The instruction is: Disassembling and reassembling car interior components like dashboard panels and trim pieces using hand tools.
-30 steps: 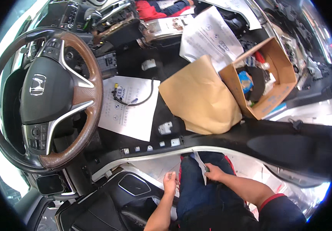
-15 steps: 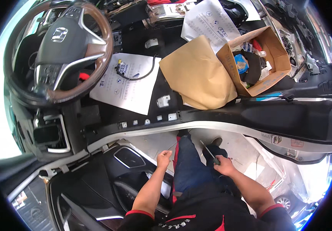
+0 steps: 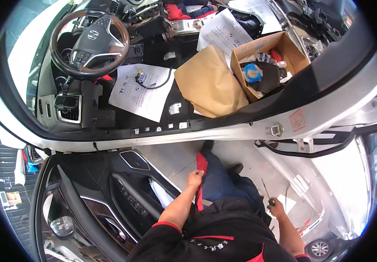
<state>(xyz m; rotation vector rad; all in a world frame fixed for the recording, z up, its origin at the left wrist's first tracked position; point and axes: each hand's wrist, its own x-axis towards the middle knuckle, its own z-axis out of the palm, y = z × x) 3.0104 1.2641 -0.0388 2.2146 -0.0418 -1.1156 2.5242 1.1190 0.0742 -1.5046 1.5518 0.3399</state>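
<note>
My right hand (image 3: 276, 208) hangs by my right hip, closed on a thin screwdriver (image 3: 266, 192) with a dark green handle, blade pointing up. My left hand (image 3: 195, 178) rests loosely curled against my left thigh, next to the red stripe of my dark blue trousers (image 3: 218, 183), and holds nothing. I stand on a grey floor outside an open car, looking down past my black and red shirt (image 3: 223, 236). The open door's black inner panel (image 3: 123, 192) is just left of my left arm.
Beyond the white door sill (image 3: 223, 131) lies the stripped car floor with white paper sheets (image 3: 142, 91), a brown paper sheet (image 3: 208, 83) and an open cardboard box (image 3: 267, 61) of small parts. A steering wheel (image 3: 90, 43) is at far left.
I have stepped back from the car, so the cabin looks farther away. My right hand has dropped with the screwdriver from my lap to my right side. My left hand stays by my thigh.
</note>
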